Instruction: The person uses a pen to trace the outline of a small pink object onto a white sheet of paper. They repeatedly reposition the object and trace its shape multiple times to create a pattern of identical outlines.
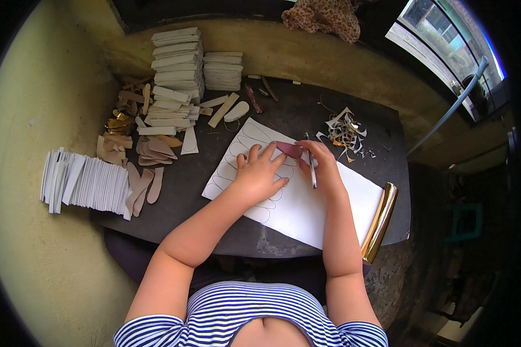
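A white sheet lies slanted across the dark table, with rows of rounded outlines drawn on its left part. My left hand rests on these outlines with its fingers spread, the fingertips reaching the edge of a small maroon shoe-sole-shaped template. My right hand is at the template's right end, fingers curled, with a pen held upright between them. Its thumb and fingertips touch or nearly touch the template; the exact contact is too small to tell. The sheet's right end curls up, showing a shiny gold underside.
Tall stacks of white cut strips stand at the back left. A row of white pieces and loose beige cutouts lie at the left. Curly offcuts are heaped at the back right. A maroon-handled tool lies near the wall.
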Tool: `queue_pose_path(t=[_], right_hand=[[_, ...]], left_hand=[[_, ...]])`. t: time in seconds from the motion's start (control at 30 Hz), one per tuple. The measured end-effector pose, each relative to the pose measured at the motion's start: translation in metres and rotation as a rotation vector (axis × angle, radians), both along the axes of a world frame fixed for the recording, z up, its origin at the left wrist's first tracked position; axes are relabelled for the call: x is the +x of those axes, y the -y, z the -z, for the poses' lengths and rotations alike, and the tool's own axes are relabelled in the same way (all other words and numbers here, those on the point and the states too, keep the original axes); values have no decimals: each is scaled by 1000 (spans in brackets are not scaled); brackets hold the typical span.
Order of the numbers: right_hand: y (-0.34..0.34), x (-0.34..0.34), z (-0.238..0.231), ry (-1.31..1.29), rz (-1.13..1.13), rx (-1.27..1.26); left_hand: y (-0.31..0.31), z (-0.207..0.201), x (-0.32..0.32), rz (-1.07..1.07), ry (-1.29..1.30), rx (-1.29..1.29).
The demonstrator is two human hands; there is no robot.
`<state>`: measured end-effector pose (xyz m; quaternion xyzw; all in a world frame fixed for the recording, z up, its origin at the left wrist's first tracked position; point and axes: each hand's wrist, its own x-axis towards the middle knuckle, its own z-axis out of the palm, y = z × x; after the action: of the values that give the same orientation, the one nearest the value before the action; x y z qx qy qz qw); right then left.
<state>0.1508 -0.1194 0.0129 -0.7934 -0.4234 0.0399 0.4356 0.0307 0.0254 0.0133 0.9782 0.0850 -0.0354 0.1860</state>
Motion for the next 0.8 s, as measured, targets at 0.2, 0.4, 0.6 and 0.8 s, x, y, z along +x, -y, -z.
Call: queue_pose_path(t=[0.2, 0.4, 0.6, 0.8], right_hand=[[-1, 4, 6, 58, -95, -1], [-1, 2, 4, 13, -61, -16], [0, 5, 10, 12, -73, 6], [1, 4, 9, -21, -34, -3]], left_hand=[[1, 0, 0, -3, 15, 20], [12, 7, 0, -7, 80, 65], [15, 11, 6, 0, 185, 119], [10, 10, 6, 36, 177, 145]])
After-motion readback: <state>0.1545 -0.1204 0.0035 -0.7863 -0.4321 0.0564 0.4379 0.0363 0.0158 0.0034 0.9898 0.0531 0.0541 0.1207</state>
